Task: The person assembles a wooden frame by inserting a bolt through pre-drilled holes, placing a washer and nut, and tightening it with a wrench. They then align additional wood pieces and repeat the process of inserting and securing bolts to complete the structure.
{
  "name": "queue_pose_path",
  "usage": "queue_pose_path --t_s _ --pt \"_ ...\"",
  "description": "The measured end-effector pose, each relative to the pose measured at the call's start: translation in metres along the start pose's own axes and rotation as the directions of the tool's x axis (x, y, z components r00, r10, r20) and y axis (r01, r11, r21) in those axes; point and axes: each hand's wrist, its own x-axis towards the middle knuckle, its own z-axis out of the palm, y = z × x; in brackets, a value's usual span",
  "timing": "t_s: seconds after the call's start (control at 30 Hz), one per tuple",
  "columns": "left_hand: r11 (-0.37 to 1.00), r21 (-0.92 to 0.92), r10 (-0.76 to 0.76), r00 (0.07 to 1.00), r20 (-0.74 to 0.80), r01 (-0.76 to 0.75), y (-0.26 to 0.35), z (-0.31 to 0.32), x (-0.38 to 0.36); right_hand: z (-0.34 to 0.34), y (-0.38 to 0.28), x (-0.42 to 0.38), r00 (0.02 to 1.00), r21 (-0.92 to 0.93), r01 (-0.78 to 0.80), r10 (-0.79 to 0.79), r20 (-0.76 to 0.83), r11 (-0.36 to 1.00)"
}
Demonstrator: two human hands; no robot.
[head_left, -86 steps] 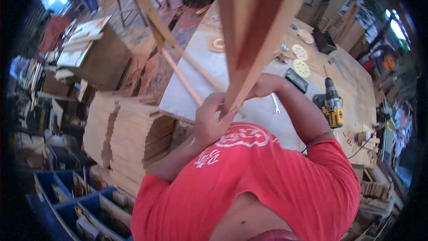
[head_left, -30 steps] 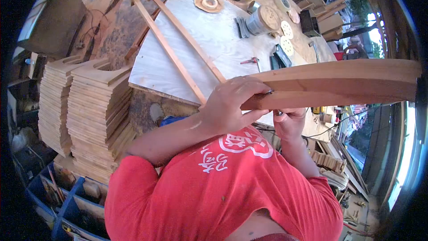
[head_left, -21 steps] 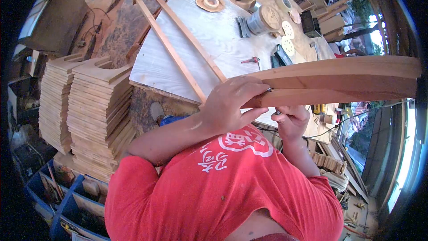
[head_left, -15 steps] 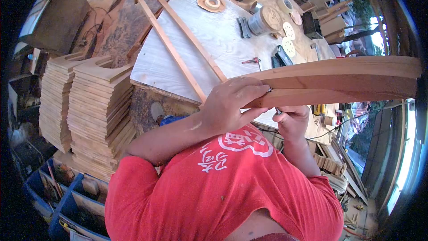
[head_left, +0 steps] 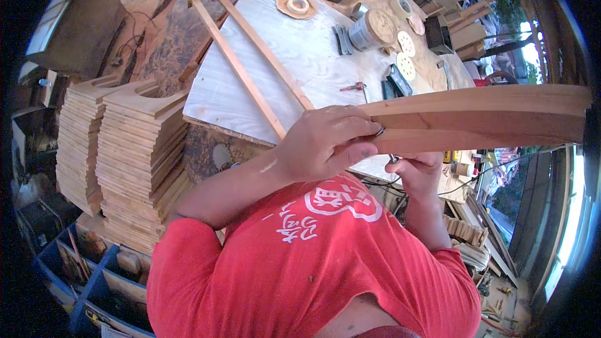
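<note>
Inside a cluttered woodworking shop, seen in the head view over a red shirt (head_left: 313, 263): at far centre, a pale-topped workbench (head_left: 216, 97) with a can (head_left: 366, 32), perforated discs (head_left: 405, 66) to its right and a roll of tape (head_left: 298, 4) farther left. Slanting across the bench's left side toward the near edge, two long wooden strips (head_left: 240, 70). Stacked at left, cut boards (head_left: 134, 169); at near left, a blue divided bin (head_left: 94, 291).

Gripped at its left end by the left hand (head_left: 328, 141), with fingers curled over and thumb beneath: a shaped wooden piece (head_left: 482, 119), reaching well out to the right beyond the grip. Visible at the left fingertips, against the wood, a dark metal bit (head_left: 379, 131). Pinched between thumb and fingers of the right hand (head_left: 418, 169), just below the wooden piece and right of the left thumb: a small metal part (head_left: 393, 159), too small to identify. Impossible to tell whether touching the wood.
</note>
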Motion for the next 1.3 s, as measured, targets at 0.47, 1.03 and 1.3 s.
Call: queue_pose_path --t_s 0.47,1.03,1.3 --pt "0.963 -0.105 -0.227 0.956 0.187 0.249 0.006 -0.018 0.021 -0.005 -0.002 -0.002 0.995 -0.31 0.089 -0.071 0.067 0.947" --pt "0.612 -0.68 -0.535 0.844 0.02 0.404 -0.002 0.009 -0.002 -0.01 -0.005 -0.005 0.997 -0.395 0.024 0.004 0.072 0.918" --pt "0.407 -0.768 -0.63 0.761 0.156 0.495 -0.001 -0.002 0.003 -0.008 -0.01 -0.003 0.98 -0.531 0.152 -0.056 0.193 0.834"
